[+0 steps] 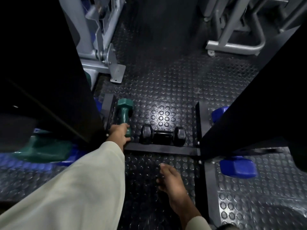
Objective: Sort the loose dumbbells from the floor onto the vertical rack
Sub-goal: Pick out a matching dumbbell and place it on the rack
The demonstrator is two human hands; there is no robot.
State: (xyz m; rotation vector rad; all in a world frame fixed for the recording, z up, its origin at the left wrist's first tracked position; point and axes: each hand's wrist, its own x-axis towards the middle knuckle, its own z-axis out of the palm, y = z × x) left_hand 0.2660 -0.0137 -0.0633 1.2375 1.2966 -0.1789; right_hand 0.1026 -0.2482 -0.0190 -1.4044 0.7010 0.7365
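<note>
One black dumbbell (162,135) and two green dumbbells (125,113) (41,150) show. At least four blue dumbbell ends (237,166) (219,112) (98,103) (68,161) show. Two hands (118,134) (172,181).

green dumbbell (125,112) | black dumbbell (163,134) | floor (166,83) dark, round-studded | sleeve (86,183) cream

Lighting: dim overall. One bright patch of glare on the studded floor (164,113) at frame centre, light coming from above. Shadows: upper left and right edge nearly black, rack uprights (49,72) there showing no detail; top centre of floor fades to dark. Black dumbbell (162,134) carries small highlights on its heads. Blur: strong smear at lower left and lower right corners; sleeve (74,188) soft; right hand (172,181) motion-blurred. Distortion: wide-angle bowing, straight frames lean outward toward the edges. Sharpest zone: centre.
</note>
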